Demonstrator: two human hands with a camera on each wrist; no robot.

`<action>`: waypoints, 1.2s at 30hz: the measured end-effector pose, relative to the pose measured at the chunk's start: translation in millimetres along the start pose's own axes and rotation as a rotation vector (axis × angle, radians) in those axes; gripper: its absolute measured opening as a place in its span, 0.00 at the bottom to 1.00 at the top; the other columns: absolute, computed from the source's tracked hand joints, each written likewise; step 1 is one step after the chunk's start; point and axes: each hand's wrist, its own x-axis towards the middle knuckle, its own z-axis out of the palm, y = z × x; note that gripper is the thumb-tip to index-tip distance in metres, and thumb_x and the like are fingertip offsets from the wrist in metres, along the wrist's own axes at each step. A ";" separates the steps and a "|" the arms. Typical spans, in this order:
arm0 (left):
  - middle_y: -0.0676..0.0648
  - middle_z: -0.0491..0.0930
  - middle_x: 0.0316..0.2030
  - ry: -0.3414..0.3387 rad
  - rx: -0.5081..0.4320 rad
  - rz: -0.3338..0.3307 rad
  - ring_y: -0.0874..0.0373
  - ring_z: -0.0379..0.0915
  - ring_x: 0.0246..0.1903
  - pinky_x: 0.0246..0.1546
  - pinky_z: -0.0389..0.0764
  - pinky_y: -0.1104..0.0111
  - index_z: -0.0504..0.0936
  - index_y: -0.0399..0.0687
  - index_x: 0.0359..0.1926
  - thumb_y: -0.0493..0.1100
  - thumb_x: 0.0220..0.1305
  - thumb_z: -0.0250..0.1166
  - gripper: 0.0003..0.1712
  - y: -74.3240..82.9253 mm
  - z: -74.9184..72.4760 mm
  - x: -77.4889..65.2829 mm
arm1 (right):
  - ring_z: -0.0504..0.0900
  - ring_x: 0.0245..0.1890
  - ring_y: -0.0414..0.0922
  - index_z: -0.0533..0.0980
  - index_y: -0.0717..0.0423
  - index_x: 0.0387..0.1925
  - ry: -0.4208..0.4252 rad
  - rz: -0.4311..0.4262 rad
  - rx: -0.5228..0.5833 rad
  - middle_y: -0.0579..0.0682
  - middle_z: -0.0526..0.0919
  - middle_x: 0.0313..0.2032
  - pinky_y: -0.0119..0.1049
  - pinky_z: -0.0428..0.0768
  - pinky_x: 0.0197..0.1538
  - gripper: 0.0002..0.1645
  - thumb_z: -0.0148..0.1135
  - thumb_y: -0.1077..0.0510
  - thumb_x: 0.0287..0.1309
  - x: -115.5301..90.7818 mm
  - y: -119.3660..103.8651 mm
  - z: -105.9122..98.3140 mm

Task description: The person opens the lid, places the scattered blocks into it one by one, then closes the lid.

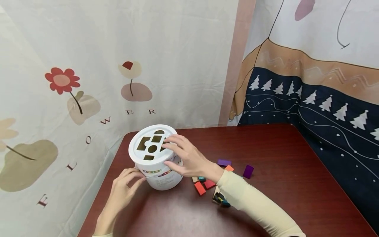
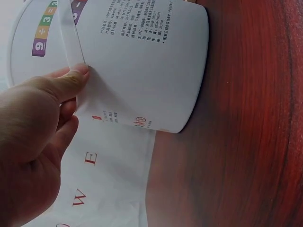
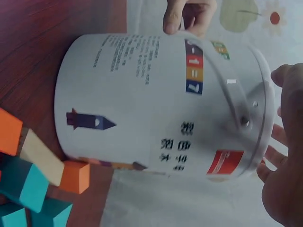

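Note:
A white bucket (image 1: 164, 177) with printed sides stands upright on the table, its white lid (image 1: 137, 149) pierced by several shaped holes. My left hand (image 1: 122, 189) is at the bucket's near left side. In the left wrist view its thumb and fingers pinch the bucket's white strap handle (image 2: 71, 38). My right hand (image 1: 189, 158) is at the right of the lid, fingers spread over the rim and thumb lower by the side. In the right wrist view those fingers (image 3: 272, 158) lie along the lid's edge. What is inside the bucket is hidden.
Right of the bucket lie several coloured blocks, among them a red block (image 1: 200, 188), a purple block (image 1: 248, 171) and a teal block (image 3: 23, 182). The right forearm partly covers them. A printed cloth (image 1: 183, 65) hangs behind the dark red table (image 1: 266, 148).

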 end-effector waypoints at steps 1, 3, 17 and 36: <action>0.47 0.85 0.32 -0.003 0.004 -0.003 0.51 0.77 0.38 0.48 0.69 0.81 0.88 0.40 0.30 0.25 0.36 0.79 0.16 -2.6 0.8 -1.7 | 0.72 0.62 0.54 0.81 0.63 0.53 -0.008 -0.021 -0.019 0.57 0.79 0.56 0.46 0.67 0.69 0.29 0.72 0.49 0.55 2.1 -2.1 1.5; 0.48 0.86 0.33 -0.009 0.015 -0.012 0.52 0.77 0.38 0.48 0.69 0.82 0.89 0.42 0.31 0.26 0.37 0.79 0.16 -8.2 2.4 -5.4 | 0.74 0.58 0.51 0.82 0.61 0.50 -0.025 -0.051 -0.046 0.55 0.80 0.53 0.43 0.70 0.66 0.25 0.72 0.48 0.56 5.6 -6.1 4.6; 0.49 0.86 0.35 -0.011 0.005 -0.030 0.51 0.78 0.42 0.56 0.66 0.83 0.88 0.45 0.32 0.28 0.39 0.80 0.17 -16.1 6.2 -11.6 | 0.73 0.40 0.43 0.82 0.53 0.36 -0.080 -0.116 -0.145 0.47 0.78 0.39 0.36 0.74 0.50 0.13 0.69 0.48 0.60 15.7 -12.7 23.1; 0.47 0.86 0.33 -0.012 -0.007 -0.004 0.51 0.77 0.38 0.49 0.69 0.81 0.87 0.42 0.31 0.26 0.38 0.79 0.16 -12.7 5.9 -8.0 | 0.71 0.42 0.43 0.79 0.55 0.33 -0.092 0.011 -0.079 0.46 0.77 0.36 0.37 0.71 0.50 0.15 0.72 0.49 0.55 23.9 -17.0 30.1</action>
